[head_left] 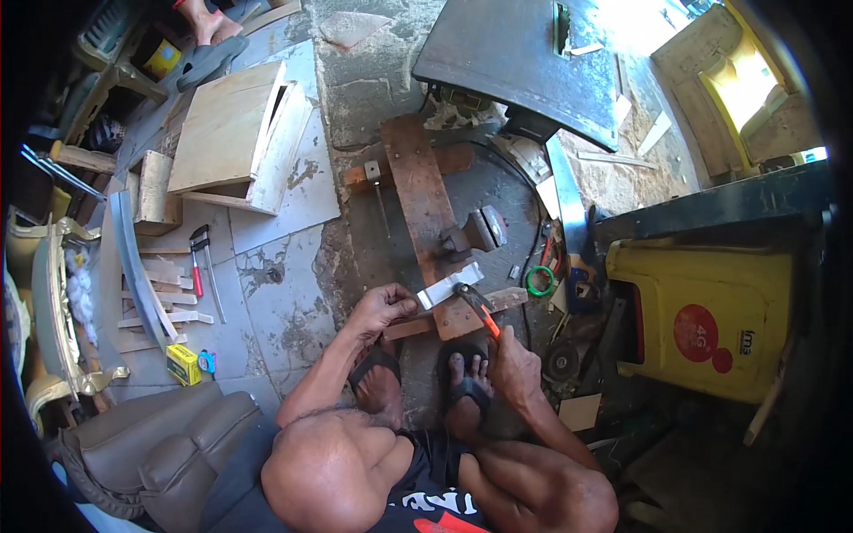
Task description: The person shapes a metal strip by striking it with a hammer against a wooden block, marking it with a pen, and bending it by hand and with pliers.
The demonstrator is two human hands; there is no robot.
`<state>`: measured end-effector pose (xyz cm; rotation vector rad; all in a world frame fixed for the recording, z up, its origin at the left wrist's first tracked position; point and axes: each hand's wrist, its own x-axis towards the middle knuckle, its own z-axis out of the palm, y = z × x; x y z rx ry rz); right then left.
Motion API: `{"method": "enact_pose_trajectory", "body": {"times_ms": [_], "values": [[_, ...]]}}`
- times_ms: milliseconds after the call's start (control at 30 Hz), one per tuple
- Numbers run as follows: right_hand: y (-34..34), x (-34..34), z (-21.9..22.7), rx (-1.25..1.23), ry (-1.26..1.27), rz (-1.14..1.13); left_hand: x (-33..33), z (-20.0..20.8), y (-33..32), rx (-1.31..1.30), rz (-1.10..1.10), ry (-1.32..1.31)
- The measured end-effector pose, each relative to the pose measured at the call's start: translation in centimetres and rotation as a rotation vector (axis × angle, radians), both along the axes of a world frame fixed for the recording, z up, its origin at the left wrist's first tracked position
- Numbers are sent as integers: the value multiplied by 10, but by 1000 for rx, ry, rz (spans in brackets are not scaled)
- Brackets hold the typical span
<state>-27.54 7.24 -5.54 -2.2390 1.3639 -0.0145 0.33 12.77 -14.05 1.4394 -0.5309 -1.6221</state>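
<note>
My left hand pinches the near-left end of a short, shiny bent metal strip. The strip lies over the near end of a low, narrow wooden bench. In my right hand is a hammer with an orange handle and dark head, my fingers wrapped round the grip. The hammer head is over the right part of the strip; whether it touches cannot be made out. Just beyond the strip, a dark metal vise sits on the bench.
A green tape roll and an angle grinder lie right of the bench. A yellow plastic bin stands further right. Left are a wooden box, a red-handled clamp and a yellow carton. A dark tabletop fills the far side.
</note>
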Motion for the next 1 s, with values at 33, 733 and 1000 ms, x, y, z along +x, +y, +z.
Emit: {"method": "enact_pose_trajectory", "body": {"times_ms": [33,733,1000], "values": [[0,-2,0,-12,2,-21,-3,-4,-4,-17,-2,-14],[-17,23,27,-2,-102,162,0,16,-21,61,-185,-391],[-18,20,14,123,68,82,0,24,-32,68,-134,-326]]}}
